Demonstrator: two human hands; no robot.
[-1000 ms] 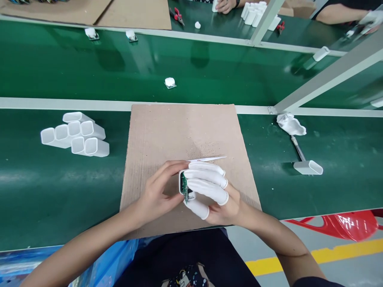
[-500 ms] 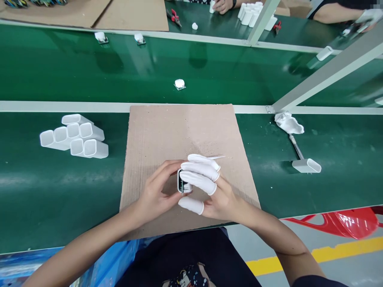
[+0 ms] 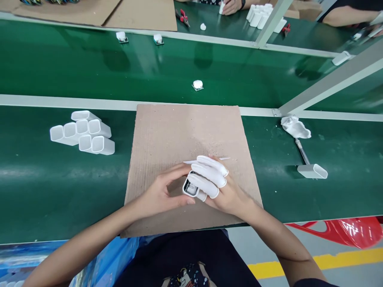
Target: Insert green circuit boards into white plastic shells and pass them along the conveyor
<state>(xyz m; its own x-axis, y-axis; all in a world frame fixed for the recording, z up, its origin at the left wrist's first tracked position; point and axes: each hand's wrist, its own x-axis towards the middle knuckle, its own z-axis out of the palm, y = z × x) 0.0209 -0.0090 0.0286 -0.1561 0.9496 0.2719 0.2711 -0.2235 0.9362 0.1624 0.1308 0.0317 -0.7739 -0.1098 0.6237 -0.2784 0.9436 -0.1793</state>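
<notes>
My right hand (image 3: 223, 187), with white finger cots on its fingers, closes round a small white plastic housing (image 3: 189, 189). The housing's open end faces me, with a dark opening and part of a circuit board and a white piece inside. My left hand (image 3: 167, 189) is bare, its index finger and thumb curved about the left side of the same housing; the fingertips at the far side are partly hidden. Under both hands lies a cardboard sheet (image 3: 179, 131). A thin white strip (image 3: 191, 162) lies on it just beyond my fingers.
A stack of white housings (image 3: 86, 133) is at left. To the right lie a crumpled white cloth (image 3: 295, 126), a metal-shafted tool (image 3: 303, 152) and another housing (image 3: 312, 171). Small boards with white tops (image 3: 198, 84) sit on the green belt (image 3: 89, 71). Co-workers' hands (image 3: 231, 7) are beyond.
The housing has turned and tilted between my hands, and my right thumb has moved beneath it. My left thumb now lies along its lower edge. The whole view has shifted slightly.
</notes>
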